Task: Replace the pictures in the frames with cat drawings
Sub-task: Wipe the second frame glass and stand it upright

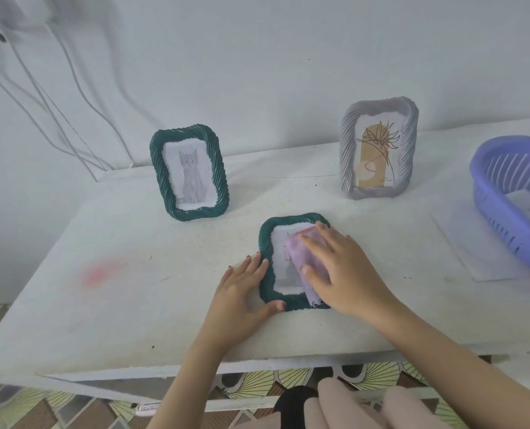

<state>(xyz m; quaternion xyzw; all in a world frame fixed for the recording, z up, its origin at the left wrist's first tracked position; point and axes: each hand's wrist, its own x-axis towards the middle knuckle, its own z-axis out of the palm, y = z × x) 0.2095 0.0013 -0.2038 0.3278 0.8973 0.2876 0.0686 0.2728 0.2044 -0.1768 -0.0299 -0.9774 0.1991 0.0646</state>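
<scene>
A dark green frame [268,243] lies flat on the white table [133,289] with a cat drawing partly visible under its glass. My right hand [341,267] presses a pale purple cloth [297,252] onto that glass, covering its right half. My left hand [242,289] rests flat against the frame's left edge, thumb at its lower corner. A second green frame [189,171] stands upright at the back left with a grey cat drawing in it. A grey-lilac frame [378,147] stands at the back right and holds a line drawing of a flower.
A purple plastic basket [505,193] sits at the right edge on a white sheet [474,255], with paper inside. White cables [56,97] hang down the wall at the left. The table's front edge runs just below my forearms.
</scene>
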